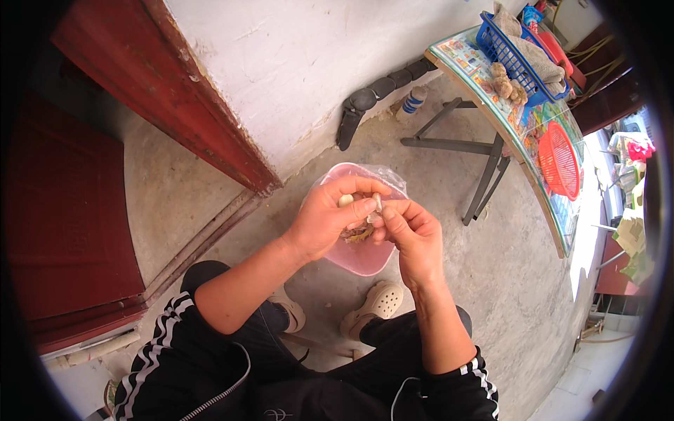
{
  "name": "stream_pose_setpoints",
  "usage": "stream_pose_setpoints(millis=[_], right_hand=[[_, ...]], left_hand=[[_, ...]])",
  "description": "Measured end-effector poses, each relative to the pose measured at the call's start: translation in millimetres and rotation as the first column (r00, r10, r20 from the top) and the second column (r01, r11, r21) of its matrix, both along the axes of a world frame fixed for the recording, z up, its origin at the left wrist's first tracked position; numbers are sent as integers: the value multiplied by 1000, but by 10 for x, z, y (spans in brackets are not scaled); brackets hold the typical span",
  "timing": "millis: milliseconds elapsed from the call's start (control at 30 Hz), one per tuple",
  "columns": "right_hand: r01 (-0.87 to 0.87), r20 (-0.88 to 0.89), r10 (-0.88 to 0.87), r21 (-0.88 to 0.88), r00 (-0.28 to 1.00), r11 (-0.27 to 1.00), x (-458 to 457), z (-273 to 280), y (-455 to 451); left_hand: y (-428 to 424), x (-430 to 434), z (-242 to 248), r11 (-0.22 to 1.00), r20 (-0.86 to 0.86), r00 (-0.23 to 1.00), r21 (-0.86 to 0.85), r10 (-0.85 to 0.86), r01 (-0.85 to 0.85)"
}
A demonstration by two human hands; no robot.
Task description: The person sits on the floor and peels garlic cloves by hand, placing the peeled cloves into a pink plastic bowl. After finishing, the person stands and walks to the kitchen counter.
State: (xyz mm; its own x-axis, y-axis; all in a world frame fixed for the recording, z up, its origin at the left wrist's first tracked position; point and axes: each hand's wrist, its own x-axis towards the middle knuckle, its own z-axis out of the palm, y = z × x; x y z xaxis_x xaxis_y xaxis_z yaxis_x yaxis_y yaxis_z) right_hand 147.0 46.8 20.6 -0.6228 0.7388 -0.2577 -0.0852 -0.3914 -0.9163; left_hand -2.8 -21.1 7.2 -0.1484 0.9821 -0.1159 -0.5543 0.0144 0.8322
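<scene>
Above a pink plastic bin (363,260), my two hands meet close together. My left hand (321,223) grips a small pale garlic clove (377,201) between thumb and finger, while a smooth whitish clove (345,200) shows inside its curled fingers. Papery skin (374,216) hangs at the held clove, pinched by the thumb and fingertips of my right hand (418,237). Brownish and yellowish scraps (359,233) lie in the bin below, partly covered by my hands. A clear plastic bag (392,176) shows at the bin's far rim.
At right stands a folding table (526,163) bearing a red plastic basket (559,160), a blue basket (526,66) with grey cloth, and several brown lumpy vegetables (503,87). A bottle (412,102) and black pipe (363,100) are by the wall; a red door frame (210,126) rises left.
</scene>
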Motion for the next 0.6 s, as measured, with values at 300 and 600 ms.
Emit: stream_pose_setpoints(millis=[300, 600], right_hand=[[-30, 45, 25, 122, 999, 992, 43, -21, 14], [-32, 9, 32, 32, 999, 999, 34, -17, -29]], left_hand=[[11, 59, -17, 1000, 76, 997, 16, 11, -13], [-10, 112, -108, 998, 202, 979, 67, -13, 0]])
